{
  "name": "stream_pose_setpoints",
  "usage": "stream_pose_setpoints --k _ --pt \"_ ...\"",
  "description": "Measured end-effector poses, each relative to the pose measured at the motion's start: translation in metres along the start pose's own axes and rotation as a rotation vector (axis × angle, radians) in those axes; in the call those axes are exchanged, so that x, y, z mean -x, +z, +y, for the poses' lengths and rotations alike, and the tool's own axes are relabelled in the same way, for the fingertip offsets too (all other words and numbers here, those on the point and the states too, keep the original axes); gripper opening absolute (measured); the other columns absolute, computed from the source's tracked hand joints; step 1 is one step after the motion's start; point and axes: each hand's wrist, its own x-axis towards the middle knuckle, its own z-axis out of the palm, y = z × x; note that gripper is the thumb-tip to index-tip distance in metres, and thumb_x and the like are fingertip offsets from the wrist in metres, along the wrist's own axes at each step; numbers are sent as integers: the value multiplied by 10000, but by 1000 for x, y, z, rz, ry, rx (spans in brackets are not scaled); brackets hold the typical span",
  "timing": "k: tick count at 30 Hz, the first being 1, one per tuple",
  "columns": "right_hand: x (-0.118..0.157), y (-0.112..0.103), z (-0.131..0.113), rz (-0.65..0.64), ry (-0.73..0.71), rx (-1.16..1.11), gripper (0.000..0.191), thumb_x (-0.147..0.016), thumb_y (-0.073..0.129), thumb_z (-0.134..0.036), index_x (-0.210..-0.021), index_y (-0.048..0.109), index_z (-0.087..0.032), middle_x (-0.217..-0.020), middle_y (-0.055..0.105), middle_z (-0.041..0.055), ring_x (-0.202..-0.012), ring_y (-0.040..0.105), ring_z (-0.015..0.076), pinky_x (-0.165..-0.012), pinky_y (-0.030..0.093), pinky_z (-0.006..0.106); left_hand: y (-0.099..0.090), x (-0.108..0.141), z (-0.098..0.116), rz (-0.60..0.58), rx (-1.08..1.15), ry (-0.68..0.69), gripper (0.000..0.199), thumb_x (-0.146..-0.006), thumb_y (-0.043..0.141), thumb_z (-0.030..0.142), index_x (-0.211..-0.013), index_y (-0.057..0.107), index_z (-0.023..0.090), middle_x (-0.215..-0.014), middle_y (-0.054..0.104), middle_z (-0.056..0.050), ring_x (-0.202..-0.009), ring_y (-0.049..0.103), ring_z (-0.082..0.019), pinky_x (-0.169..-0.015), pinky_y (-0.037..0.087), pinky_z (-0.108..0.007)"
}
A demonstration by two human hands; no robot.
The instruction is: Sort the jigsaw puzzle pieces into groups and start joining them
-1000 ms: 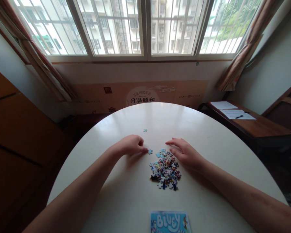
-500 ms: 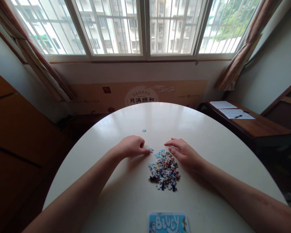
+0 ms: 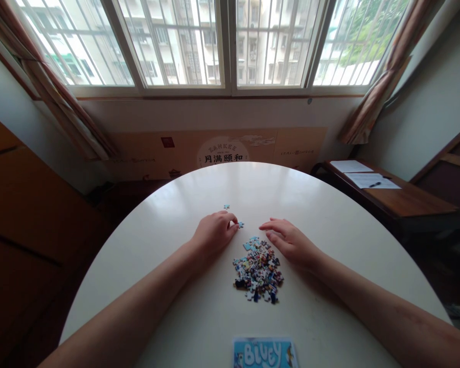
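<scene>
Between the thumb and finger of my left hand [image 3: 216,230] is a light blue jigsaw puzzle piece [image 3: 241,224], just above the tabletop or touching it; I cannot tell which. Another pale blue puzzle piece [image 3: 226,206] lies alone farther back. My right hand [image 3: 287,238] is open beside the far right edge of the puzzle pile [image 3: 258,271], fingers stretched to the left with nothing in them. The pile is a heap of mixed, many-coloured pieces, with some light blue ones at its far end.
The round white table [image 3: 157,312] curves away towards the window. A blue box marked "BLUEY" [image 3: 264,353] lies at the near edge of view. To the right, papers [image 3: 371,180] and a pen [image 3: 374,184] rest on a wooden side table [image 3: 425,199].
My left hand has moved away from me and slightly right, bringing the blue puzzle piece farther up the table, clear of the pile. My right hand stays where it was.
</scene>
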Motion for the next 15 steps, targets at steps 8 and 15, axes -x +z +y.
stream_pose_setpoints --k 8,15 --pt "0 -1 -2 3 -70 53 309 -988 487 -342 -1165 722 -249 -1227 725 90 -1339 532 326 -1138 364 607 12 1 4 -7 143 214 343 -934 542 198 -1222 710 277 -1038 716 -50 -930 664 -217 -844 528 -362" --pt "2 2 2 -36 -73 164 368 -1008 449 -366 -1260 700 -270 -1356 664 80 -1401 455 358 -1160 274 670 10 0 3 35 212 207 337 -847 542 79 -963 789 276 -1016 698 -35 -883 650 -183 -822 533 -321"
